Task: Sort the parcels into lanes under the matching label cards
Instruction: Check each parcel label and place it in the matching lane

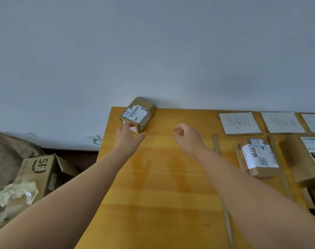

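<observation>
A small brown parcel point(137, 115) with a white shipping label sits at the far left corner of the yellow wooden table point(158, 177), against the wall. My left hand point(128, 136) touches its near face with spread fingers, thumb out to the right. My right hand point(186, 136) hovers over the table to the right of the parcel, fingers loosely curled, holding nothing. White label cards point(239, 123) point(282, 122) lie along the far right edge. Beneath them lie a labelled parcel point(259, 157) and a larger brown parcel point(304, 157), separated by a cardboard strip point(276, 150).
A thin cardboard strip point(216, 146) marks the left side of the lanes. A third card point(314, 123) is cut off at the right edge. Off the table's left side stand an open cardboard box point(36, 169) and crumpled paper point(16, 192) on the floor.
</observation>
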`<state>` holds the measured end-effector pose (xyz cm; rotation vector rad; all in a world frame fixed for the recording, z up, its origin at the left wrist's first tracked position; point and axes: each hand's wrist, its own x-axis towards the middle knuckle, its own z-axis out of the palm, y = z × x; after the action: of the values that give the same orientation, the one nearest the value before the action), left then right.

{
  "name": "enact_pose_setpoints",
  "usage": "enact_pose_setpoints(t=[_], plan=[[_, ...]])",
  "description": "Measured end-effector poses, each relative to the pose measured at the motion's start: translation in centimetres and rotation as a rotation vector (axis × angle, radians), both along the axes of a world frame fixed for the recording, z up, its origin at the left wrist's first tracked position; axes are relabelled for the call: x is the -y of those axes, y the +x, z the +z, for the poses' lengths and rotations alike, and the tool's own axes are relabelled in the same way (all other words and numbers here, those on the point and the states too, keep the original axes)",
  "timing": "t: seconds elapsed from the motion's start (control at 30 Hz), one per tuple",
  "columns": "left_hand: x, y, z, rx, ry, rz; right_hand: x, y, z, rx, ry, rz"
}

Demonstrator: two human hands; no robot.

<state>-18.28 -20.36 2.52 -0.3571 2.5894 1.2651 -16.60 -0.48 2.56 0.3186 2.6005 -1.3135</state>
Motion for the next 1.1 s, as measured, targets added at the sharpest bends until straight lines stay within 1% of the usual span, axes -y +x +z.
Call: enact_pose_setpoints(t=[0.1, 0.23, 0.33, 0.5, 0.67, 0.77, 0.87, 0.93, 1.0, 1.1], plan=[[0.8, -2.8, -1.2, -0.006, -0.125, -0.011, 0.7, -2.8, -0.9, 0.016, 0.005, -0.027], [1.6, -6.3, -2.9, -0.032, -0.243, -0.02, 1.6, -5.3, -2.5, 0.063, -0.021, -0.05], [1.9, -8.1, -4.4, 0.007, -0.32, -0.037, 2.1, -6.1, -3.9, 0.107, -0.02, -0.042], [1.6, -10.3, -5.9, 0.089, -0.352, -0.093, 2.0, -6.8, -5.2, 0.159, -0.006, -0.032], [1.2, -11.0, -5.8, 0.063, -0.404, -0.193, 1.8, -7.2, -5.8, 0.181, -0.015, -0.031], [1.3, -10.4, -5.5, 0.079, -0.429, -0.314, 1.3, -6.8, -5.9, 0.217, -0.061, -0.07], [1.3, -9.0, -5.2, 0.117, -0.368, -0.391, 0.3, -5.8, -5.8, 0.278, -0.136, -0.13], [0.8, -7.7, -4.6, 0.077, -0.309, -0.404, -0.5, -5.0, -5.0, 0.3, -0.205, -0.146], [-0.2, -6.3, -3.5, -0.027, -0.28, -0.441, -1.5, -4.1, -3.4, 0.278, -0.302, -0.167], [-2.4, -3.6, -1.1, -0.189, -0.265, -0.59, -3.2, -2.4, -0.6, 0.209, -0.442, -0.174]])
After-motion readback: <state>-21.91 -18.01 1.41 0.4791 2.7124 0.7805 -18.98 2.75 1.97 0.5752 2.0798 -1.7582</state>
